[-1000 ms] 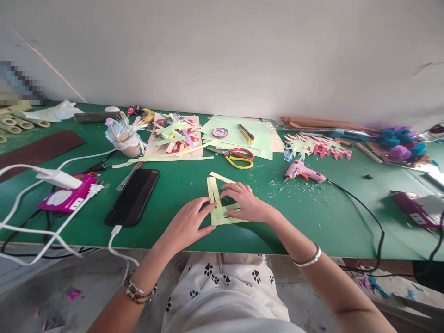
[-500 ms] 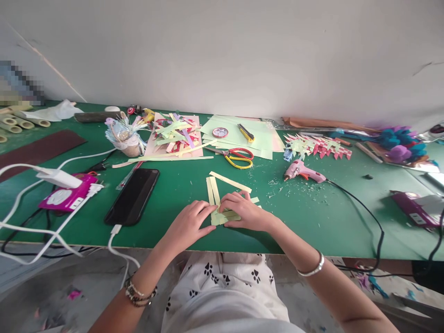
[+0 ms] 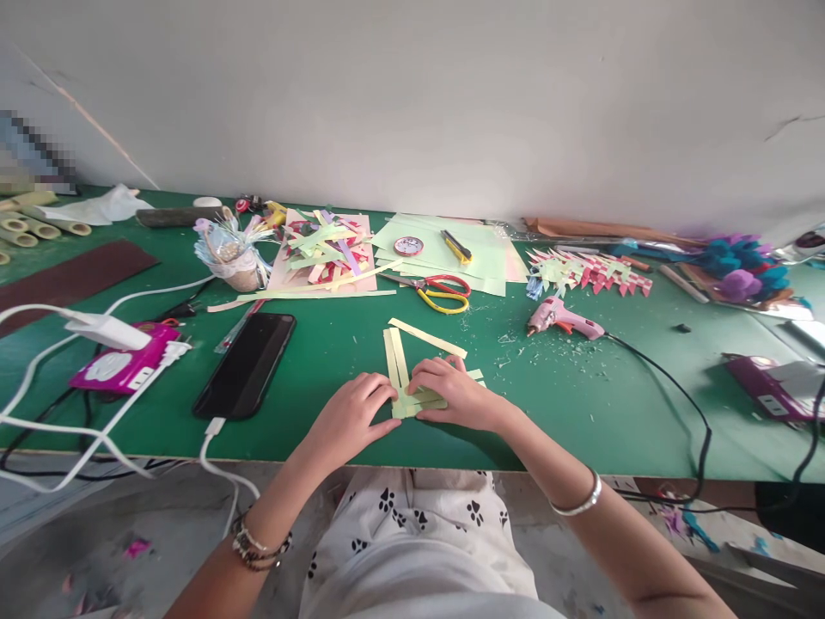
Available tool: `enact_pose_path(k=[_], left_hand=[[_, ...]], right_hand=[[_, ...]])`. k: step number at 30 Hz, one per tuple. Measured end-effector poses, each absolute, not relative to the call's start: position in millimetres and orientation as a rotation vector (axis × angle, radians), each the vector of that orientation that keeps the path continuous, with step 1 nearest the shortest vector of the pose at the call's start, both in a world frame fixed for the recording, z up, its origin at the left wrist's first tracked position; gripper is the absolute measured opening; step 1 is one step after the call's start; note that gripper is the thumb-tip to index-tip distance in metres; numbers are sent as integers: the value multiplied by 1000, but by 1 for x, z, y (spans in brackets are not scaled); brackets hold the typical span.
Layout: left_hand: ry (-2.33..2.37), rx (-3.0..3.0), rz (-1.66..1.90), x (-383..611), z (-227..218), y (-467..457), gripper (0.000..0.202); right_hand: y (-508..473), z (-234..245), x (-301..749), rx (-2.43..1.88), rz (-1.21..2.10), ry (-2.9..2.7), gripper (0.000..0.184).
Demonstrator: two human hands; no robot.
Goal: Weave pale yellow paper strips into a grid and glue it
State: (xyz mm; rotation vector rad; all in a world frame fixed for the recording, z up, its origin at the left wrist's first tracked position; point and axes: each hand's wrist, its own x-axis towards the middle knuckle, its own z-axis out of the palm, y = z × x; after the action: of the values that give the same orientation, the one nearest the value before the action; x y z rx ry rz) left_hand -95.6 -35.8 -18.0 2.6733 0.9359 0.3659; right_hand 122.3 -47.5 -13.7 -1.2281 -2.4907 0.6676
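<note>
Pale green and yellow paper strips (image 3: 396, 352) cross each other in a small corner-shaped piece, flat on the table before me. My left hand (image 3: 356, 411) is at the lower left edge, its thumb and bent fingers touching the strips there. My right hand (image 3: 455, 395) lies over the right part, fingers curled with the thumb below, pinning the crossed strips. Its palm hides part of them; strip ends stick out past it on the right. One loose yellow strip (image 3: 429, 339) lies slanted just beyond the right hand's fingers.
Beyond are scissors (image 3: 444, 294), a cutter (image 3: 457, 247), tape roll (image 3: 408, 247), green paper sheets (image 3: 477, 273) and a heap of strips (image 3: 328, 249). A pink glue gun (image 3: 567, 319) lies right, its cord trailing off. Left are a phone (image 3: 246, 365) and a pink power strip (image 3: 129, 361).
My left fingertips have drawn back slightly to the left, uncovering a bit more of the crossed strips. My right hand stays in place.
</note>
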Motion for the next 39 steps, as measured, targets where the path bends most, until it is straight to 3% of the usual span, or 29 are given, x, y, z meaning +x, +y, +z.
enact_pose_path(k=[39], left_hand=[[917,2703,423,-97,-21,-37,17]], right_hand=[[-53,-21,120,-1227,667,-2444,21]])
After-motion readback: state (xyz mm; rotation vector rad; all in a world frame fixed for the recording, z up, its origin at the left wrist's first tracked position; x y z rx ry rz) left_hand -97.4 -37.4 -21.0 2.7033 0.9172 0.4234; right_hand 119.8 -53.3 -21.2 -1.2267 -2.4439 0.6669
